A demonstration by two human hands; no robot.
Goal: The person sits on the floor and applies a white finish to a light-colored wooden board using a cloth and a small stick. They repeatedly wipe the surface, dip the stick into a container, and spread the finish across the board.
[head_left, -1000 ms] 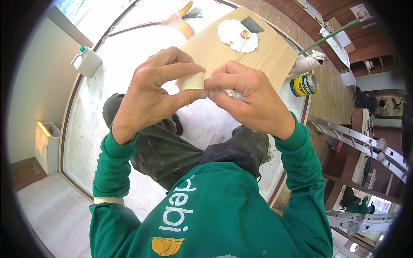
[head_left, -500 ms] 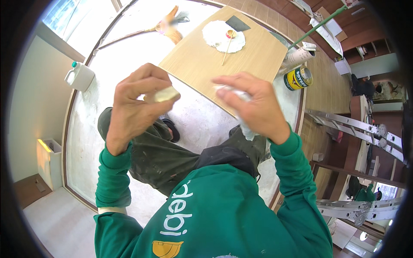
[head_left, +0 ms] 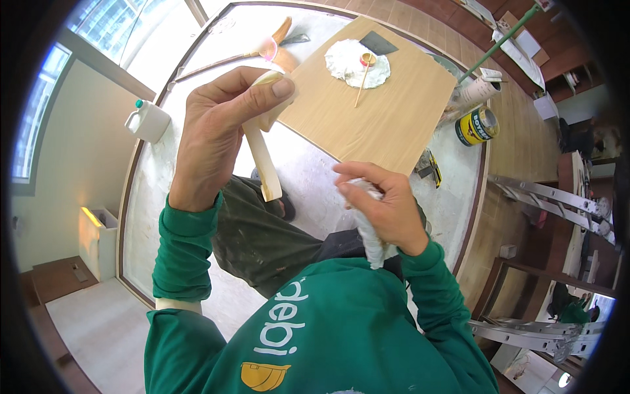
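Observation:
My left hand [head_left: 216, 131] is raised at the left, thumb and fingers pinching a pale cream strip [head_left: 264, 167] with a curved upper end. The strip hangs downward, its lower tip above my trouser leg. My right hand [head_left: 394, 207], lower and to the right, has its fingers closed round a crumpled white cloth [head_left: 371, 236] that droops beneath the palm. Ahead of both hands lies a light wood board [head_left: 387, 131]. On it are a flat white cloth [head_left: 341, 62], a small round pot [head_left: 367, 60], a thin wooden stick [head_left: 361, 90] and a dark grey sheet [head_left: 378, 43].
At the left stands a white jug [head_left: 149, 123] with a green cap. A yellow and green paint can [head_left: 477, 127] is right of the board, near a yellow-black tool [head_left: 434, 169]. An aluminium ladder [head_left: 545, 202] lies farther right; a broom [head_left: 223, 60] rests at the far left.
My left hand has risen and turned, so the strip now hangs lengthwise in view. My right hand has dropped lower, still holding the cloth. The whole view has shifted slightly.

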